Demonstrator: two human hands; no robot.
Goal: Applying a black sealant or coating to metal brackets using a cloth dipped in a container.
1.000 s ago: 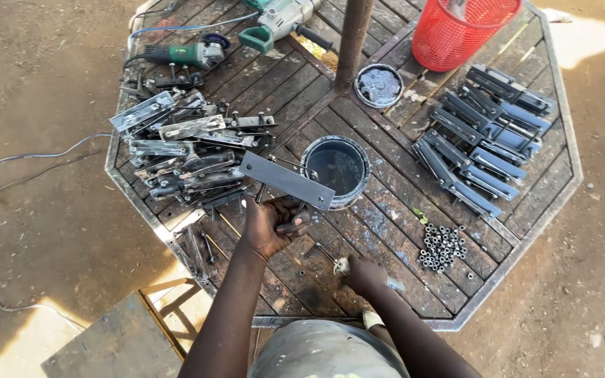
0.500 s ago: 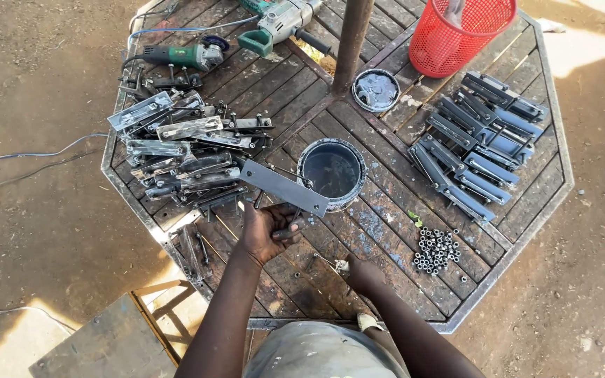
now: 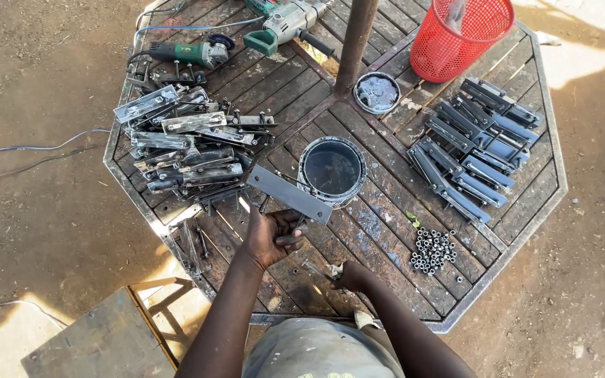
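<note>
Sunlit dirt is surrounding the octagonal wooden desk [image 3: 526,210]. Left hand [image 3: 271,238] fingers are gripping a flat grey metal bracket [image 3: 290,194] beside the paint tin [image 3: 332,169]; right hand [image 3: 350,274] is pinching a thin brush [image 3: 316,269]. Keeping the bracket level and steady should be helping coat it evenly.

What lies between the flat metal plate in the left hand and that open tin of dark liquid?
Nothing visible. The left hand holds the metal plate up, its far end already beside the tin.
</note>
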